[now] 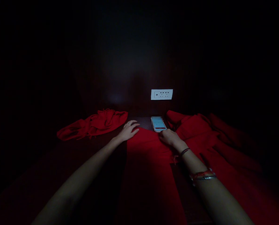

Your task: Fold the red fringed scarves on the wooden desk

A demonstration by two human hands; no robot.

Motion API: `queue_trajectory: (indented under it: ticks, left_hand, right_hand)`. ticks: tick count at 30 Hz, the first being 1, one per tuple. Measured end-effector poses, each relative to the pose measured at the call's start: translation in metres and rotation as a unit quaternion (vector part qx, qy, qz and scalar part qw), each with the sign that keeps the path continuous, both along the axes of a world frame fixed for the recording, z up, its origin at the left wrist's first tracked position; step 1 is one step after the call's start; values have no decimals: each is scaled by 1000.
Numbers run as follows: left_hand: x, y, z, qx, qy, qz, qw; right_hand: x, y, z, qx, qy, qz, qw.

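Observation:
A long red scarf (151, 175) lies flat on a dark surface, stretching from the front edge of the view to just short of the wall. On its far left corner rests my left hand (129, 130), fingers spread and a ring on one of them. My right hand (168, 137) is at the far right corner with its fingers curled in; they look closed on the scarf's edge, though the fingertips are partly hidden. Just beyond that hand lies a phone (159, 124) with its screen lit.
To the left is a crumpled red fringed cloth (99, 123). More red cloth (198, 134) is heaped on the right, running toward the front. A white socket panel (161, 94) is on the dark wall behind. Most of the surroundings are too dark to make out.

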State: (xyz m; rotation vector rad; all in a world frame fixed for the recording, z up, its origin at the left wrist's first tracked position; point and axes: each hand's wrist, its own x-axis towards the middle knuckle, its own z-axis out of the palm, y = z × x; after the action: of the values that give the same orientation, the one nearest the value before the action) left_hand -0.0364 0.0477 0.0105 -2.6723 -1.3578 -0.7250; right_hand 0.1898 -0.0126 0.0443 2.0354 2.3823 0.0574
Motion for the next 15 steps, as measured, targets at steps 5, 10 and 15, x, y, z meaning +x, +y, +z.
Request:
queue_trajectory:
  ticks: [5, 10, 15]
  left_hand:
    - [11, -33, -5, -138, 141, -96, 976]
    - [-17, -34, -9, -155, 164, -50, 973]
    - [-35, -37, -13, -123, 152, -2, 981]
  right_hand:
    - [14, 5, 2, -21, -6, 29, 999]
    - [35, 7, 7, -6, -17, 60, 998]
    - [30, 1, 9, 104, -72, 40, 991]
